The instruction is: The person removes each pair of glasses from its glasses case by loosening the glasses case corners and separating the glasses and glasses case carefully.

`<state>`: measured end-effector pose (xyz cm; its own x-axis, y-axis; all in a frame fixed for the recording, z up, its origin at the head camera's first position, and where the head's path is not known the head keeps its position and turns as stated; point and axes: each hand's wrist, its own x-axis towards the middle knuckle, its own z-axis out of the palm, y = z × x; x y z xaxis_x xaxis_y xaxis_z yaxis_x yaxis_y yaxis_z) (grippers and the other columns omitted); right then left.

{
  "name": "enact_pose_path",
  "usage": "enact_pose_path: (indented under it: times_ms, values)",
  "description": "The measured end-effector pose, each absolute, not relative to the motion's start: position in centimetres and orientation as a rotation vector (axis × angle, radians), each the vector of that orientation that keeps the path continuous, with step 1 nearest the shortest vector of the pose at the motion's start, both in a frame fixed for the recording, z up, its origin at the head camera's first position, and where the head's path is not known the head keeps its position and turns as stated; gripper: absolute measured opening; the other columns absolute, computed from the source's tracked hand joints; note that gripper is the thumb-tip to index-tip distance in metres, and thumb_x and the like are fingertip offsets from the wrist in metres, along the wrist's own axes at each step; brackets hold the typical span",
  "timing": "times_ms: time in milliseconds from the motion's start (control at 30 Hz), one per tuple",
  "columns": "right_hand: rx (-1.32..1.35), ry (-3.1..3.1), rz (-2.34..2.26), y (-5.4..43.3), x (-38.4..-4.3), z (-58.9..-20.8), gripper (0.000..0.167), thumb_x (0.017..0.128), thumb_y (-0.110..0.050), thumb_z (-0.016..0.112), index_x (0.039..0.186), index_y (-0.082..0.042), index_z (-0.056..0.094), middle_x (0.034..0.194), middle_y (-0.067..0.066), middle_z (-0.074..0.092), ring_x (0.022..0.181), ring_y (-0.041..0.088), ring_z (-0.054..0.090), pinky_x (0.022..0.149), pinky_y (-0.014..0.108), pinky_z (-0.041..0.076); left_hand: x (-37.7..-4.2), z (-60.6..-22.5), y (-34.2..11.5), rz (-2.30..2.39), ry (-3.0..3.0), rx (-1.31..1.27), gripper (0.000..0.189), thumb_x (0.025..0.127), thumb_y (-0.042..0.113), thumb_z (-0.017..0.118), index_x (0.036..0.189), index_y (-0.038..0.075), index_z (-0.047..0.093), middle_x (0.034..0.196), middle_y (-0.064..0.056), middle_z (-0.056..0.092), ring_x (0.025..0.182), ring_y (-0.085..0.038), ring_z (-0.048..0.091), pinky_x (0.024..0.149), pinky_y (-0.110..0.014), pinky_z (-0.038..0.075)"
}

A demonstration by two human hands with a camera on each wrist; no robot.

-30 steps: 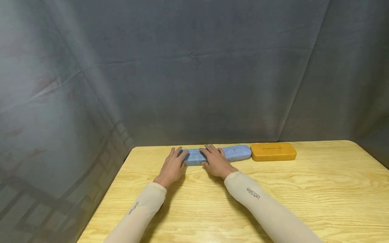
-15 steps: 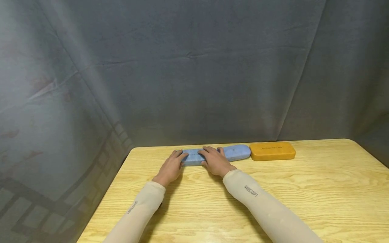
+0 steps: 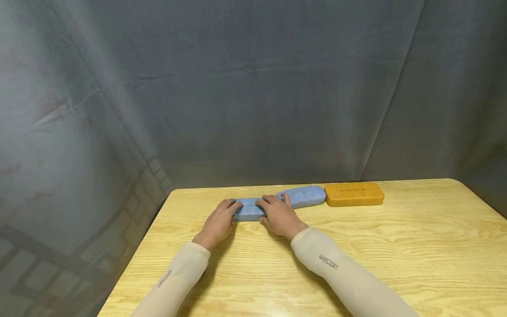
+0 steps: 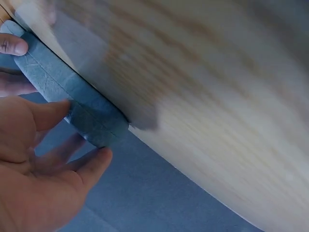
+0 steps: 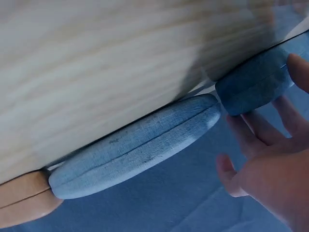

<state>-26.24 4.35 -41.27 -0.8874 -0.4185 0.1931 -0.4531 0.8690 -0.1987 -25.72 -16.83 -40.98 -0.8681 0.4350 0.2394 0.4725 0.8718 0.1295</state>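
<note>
One blue case (image 3: 249, 212) is gripped at both ends: the left end is pinched between the thumb and fingers of the left hand (image 3: 218, 221), and the right end is held the same way by the right hand (image 3: 280, 215). It is seen low at the far side of the table (image 3: 245, 268). It has just been pulled a little closer to the person, while the denim case (image 3: 305, 196) and the orange case (image 3: 354, 195) have been left in place. So the row has been bent, and only one case seems to be worked on.
</note>
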Motion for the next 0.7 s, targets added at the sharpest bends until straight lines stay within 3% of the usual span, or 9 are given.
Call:
enact_pose_path:
  times_ms: [300, 700]
  values:
    - [0.719, -2.857, 0.325, 4.8, -23.6, -41.1, 0.051, 0.092, -0.04, 0.07, 0.137, -0.019, 0.059, 0.143, 0.011, 0.057, 0.133, 0.03, 0.052, 0.113, 0.06, 0.027, -22.6, -41.1, -16.4, -0.186, -2.816, -0.702, 0.042, 0.093, 0.001, 0.066, 0.134, 0.008, 0.058, 0.137, -0.02, 0.055, 0.129, -0.038, 0.053, 0.099, -0.046, 0.052]
    - [0.789, -2.791, 0.411, 5.0, -21.6, -41.0, 0.05, 0.088, -0.039, 0.075, 0.128, -0.012, 0.063, 0.137, 0.015, 0.059, 0.129, 0.034, 0.055, 0.109, 0.05, 0.043, -20.1, -40.8, -16.7, -0.189, -2.823, -0.74, 0.046, 0.089, 0.006, 0.072, 0.134, 0.007, 0.06, 0.137, -0.022, 0.056, 0.126, -0.042, 0.054, 0.099, -0.049, 0.052]
